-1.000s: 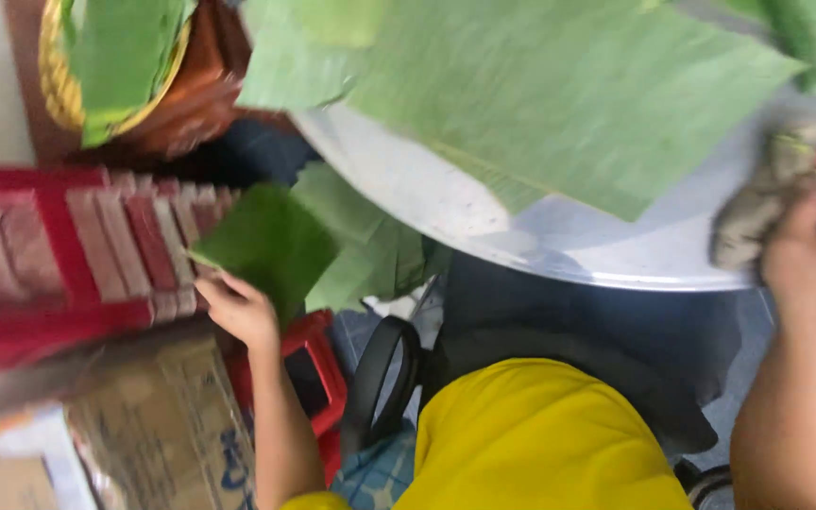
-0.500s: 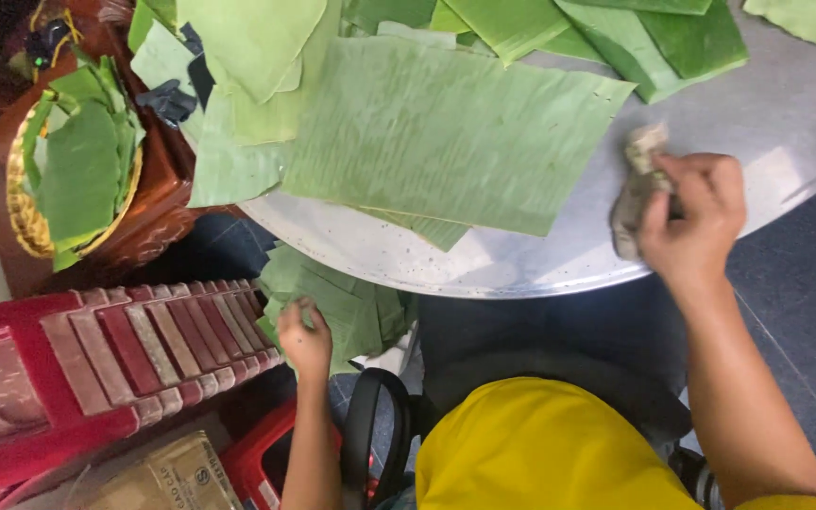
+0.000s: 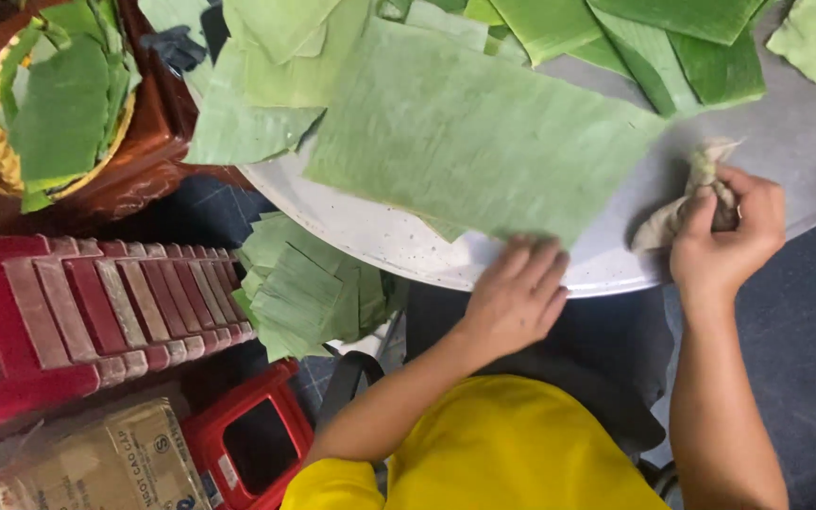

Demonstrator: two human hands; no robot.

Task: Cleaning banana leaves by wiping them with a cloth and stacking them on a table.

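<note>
Just two hands (image 3: 517, 297), one cloth (image 3: 687, 203)

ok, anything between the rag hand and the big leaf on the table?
Nothing visible. The right hand grips the crumpled cloth beside the big leaf, with only bare grey table between. The left hand rests on the leaf's near edge.

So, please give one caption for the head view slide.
Left hand on large green banana leaf; right hand grips crumpled grey cloth.
</note>
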